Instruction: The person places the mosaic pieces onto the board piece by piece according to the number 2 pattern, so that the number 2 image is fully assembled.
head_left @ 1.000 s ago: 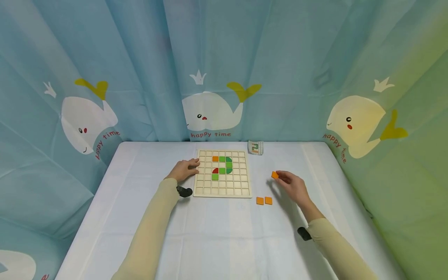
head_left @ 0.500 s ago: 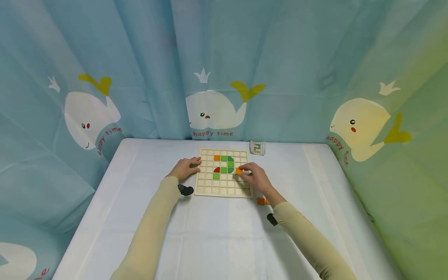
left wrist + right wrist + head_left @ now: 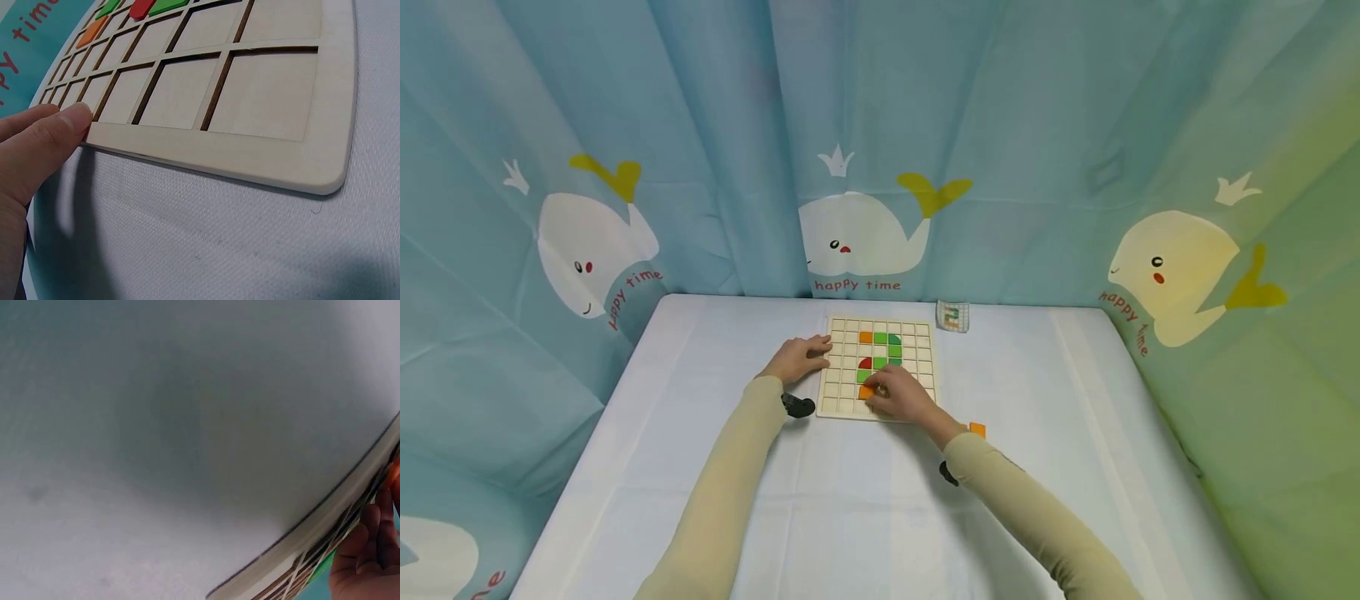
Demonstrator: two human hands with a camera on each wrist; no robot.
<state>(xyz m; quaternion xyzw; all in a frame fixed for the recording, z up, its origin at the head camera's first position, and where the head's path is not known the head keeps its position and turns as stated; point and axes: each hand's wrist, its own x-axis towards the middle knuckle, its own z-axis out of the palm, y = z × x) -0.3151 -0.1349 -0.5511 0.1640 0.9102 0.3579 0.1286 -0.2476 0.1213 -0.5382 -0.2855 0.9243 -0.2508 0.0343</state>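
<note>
A pale wooden grid board (image 3: pixel 842 406) lies on the table. Its cells hold an orange square tile (image 3: pixel 866 337), a red quarter-round tile (image 3: pixel 866 363), and several green tiles (image 3: pixel 894 352) making a curve. My left hand (image 3: pixel 792 360) rests on the board's left edge; in the left wrist view its thumb (image 3: pixel 76 117) lies on the rim. My right hand (image 3: pixel 901 394) pinches another orange square tile (image 3: pixel 866 392) right below the lowest green square (image 3: pixel 864 377). At the edge of the right wrist view, that orange tile (image 3: pixel 393 475) shows at the fingertips. The hand covers part of the board.
A loose orange square tile (image 3: pixel 977 429) lies right of the board, beside the right wrist. Behind the board's right corner is a small printed card (image 3: pixel 952 317) with a grid pattern. A blue whale-print curtain (image 3: pixel 865 233) hangs along the table's far edge.
My right hand has carried the orange tile leftward from the table's right side, over the board, to below the green square. The left hand stays at the board's edge.
</note>
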